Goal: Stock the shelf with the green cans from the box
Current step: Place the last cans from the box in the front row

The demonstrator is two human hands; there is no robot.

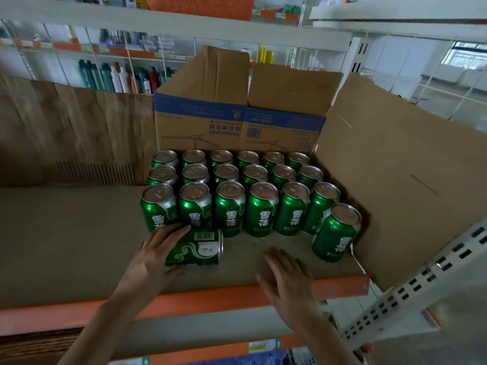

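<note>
Shelf (66, 246) bearing green cans (261, 209), box (210, 122)

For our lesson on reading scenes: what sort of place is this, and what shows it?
Most likely a shop or its stockroom: rows of identical green cans stand on an orange-edged shelf, an opened cardboard box sits behind them, and further shelves of bottles fill the background.

Head-worn, close, downward onto shelf (210, 296)
</note>
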